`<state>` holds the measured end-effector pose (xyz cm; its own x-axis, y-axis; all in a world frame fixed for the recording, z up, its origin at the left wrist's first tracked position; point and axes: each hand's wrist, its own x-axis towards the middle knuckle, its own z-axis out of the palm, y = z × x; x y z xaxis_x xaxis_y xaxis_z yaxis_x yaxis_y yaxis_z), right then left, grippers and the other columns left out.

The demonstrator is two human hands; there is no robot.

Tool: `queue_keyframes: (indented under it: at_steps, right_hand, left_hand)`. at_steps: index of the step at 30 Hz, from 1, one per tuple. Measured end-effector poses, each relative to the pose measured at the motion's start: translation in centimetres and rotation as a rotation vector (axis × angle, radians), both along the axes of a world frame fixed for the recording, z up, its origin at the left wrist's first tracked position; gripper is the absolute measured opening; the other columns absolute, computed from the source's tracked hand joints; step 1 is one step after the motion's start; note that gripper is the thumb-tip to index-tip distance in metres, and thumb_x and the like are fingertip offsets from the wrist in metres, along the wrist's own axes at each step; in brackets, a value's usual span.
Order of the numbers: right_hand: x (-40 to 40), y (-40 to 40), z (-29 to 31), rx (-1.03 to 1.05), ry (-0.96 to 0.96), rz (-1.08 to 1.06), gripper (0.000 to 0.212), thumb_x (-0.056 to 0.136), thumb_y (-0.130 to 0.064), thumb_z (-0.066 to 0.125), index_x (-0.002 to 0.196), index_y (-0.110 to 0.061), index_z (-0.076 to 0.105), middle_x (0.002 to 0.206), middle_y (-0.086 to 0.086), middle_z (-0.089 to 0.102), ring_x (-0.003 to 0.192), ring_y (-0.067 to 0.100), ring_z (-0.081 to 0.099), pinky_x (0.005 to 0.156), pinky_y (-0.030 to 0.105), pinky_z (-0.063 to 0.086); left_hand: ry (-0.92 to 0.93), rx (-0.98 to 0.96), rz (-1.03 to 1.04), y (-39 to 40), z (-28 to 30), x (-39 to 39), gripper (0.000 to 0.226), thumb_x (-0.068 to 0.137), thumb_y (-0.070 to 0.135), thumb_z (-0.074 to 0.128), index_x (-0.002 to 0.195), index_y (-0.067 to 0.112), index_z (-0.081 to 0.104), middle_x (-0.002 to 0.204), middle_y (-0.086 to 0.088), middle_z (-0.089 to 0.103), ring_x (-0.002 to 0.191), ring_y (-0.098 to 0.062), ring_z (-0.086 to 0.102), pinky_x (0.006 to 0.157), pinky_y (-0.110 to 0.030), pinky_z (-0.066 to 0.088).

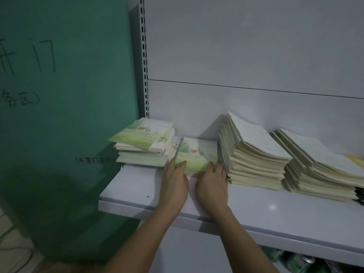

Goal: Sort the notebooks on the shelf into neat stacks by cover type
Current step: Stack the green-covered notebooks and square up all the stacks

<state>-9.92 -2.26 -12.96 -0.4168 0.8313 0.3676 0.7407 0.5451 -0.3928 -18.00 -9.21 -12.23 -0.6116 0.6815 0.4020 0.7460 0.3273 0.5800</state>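
Observation:
On the white shelf (134,186) sits a short stack of green illustrated-cover notebooks (197,154) in the middle. My left hand (174,184) grips its near left corner and my right hand (213,184) grips its near right corner. To the left lies an untidy pile of the same green-cover notebooks (145,142), the top one skewed. To the right stand two tall slanting stacks of plain cream-cover notebooks, one (254,154) touching my right hand's side and another (319,166) further right.
A green wall (65,95) with handwritten characters borders the shelf's left end. The shelf's white back panel (236,56) and slotted upright (144,56) rise behind. Green items (295,261) show on the level below. A yellow cover (354,159) peeks at far right.

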Motion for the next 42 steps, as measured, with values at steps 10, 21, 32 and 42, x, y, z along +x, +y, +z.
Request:
queue_keyframes:
  at_steps: [10, 21, 32, 42]
  right_hand:
    - [-0.5, -4.3, 3.4, 0.263, 0.618, 0.43, 0.027, 0.08, 0.002, 0.048, 0.098, -0.012, 0.062, 0.093, -0.001, 0.058, 0.087, 0.016, 0.055, 0.075, 0.026, 0.044]
    - [-16.6, -6.1, 10.5, 0.16, -0.269, 0.442, 0.075, 0.088, -0.069, 0.041, 0.141, -0.017, 0.04, 0.147, 0.009, 0.038, 0.134, 0.029, 0.032, 0.105, 0.049, 0.031]
    - [-14.2, -9.3, 7.4, 0.239, -0.151, 0.385, 0.05, 0.098, -0.026, 0.05, 0.146, -0.034, 0.038, 0.153, -0.008, 0.037, 0.141, 0.018, 0.035, 0.115, 0.039, 0.027]
    - [-18.0, -12.3, 9.7, 0.138, -0.17, 0.605, 0.061, 0.091, -0.051, 0.056, 0.147, -0.044, 0.032, 0.156, -0.012, 0.031, 0.14, 0.013, 0.035, 0.111, 0.038, 0.037]
  left_hand:
    - [0.007, 0.329, -0.012, -9.7, 4.4, -4.7, 0.034, 0.092, 0.004, 0.056, 0.096, 0.036, 0.064, 0.102, 0.024, 0.057, 0.104, 0.0, 0.046, 0.093, -0.015, 0.037]
    - [-0.581, 0.12, 0.1, -10.1, 9.3, -20.9, 0.023, 0.097, 0.023, 0.049, 0.114, 0.012, 0.06, 0.117, -0.009, 0.062, 0.103, -0.024, 0.056, 0.091, -0.035, 0.044]
    - [-0.889, 0.197, -0.152, -11.9, 6.8, -26.5, 0.025, 0.099, 0.022, 0.049, 0.109, 0.006, 0.066, 0.094, -0.005, 0.068, 0.073, -0.015, 0.057, 0.058, -0.023, 0.04]
    - [-1.379, 0.055, -0.499, -11.6, 11.3, -27.5, 0.032, 0.095, 0.027, 0.056, 0.118, 0.005, 0.062, 0.095, -0.014, 0.074, 0.079, -0.027, 0.072, 0.074, -0.04, 0.057]
